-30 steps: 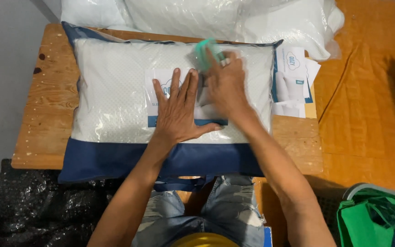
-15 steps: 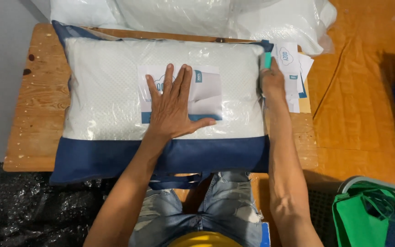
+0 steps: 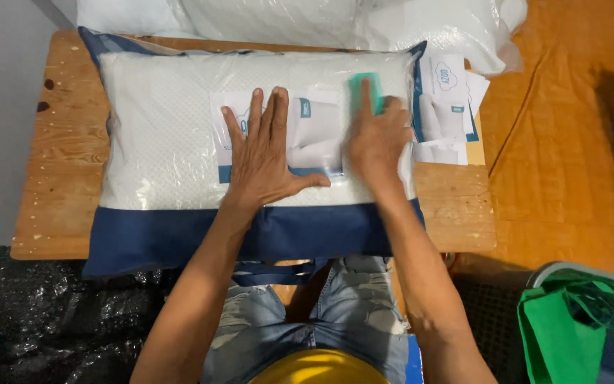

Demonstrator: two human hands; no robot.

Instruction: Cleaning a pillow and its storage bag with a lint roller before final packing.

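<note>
I'm looking down on what reads as a small packing workshop or warehouse corner. A rough, stained wooden tabletop (image 3: 58, 178) is carrying a pillow sealed in a clear and navy bag (image 3: 179, 149), with more plastic-wrapped pillows (image 3: 364, 21) piling up at the far edge. Printed leaflets (image 3: 445, 107) are lying to the right of it. Black bubble wrap (image 3: 51, 320) is heaping on the near left, a green fabric bag (image 3: 570, 334) is sitting near right, and the floor (image 3: 563, 156) is showing orange.
</note>
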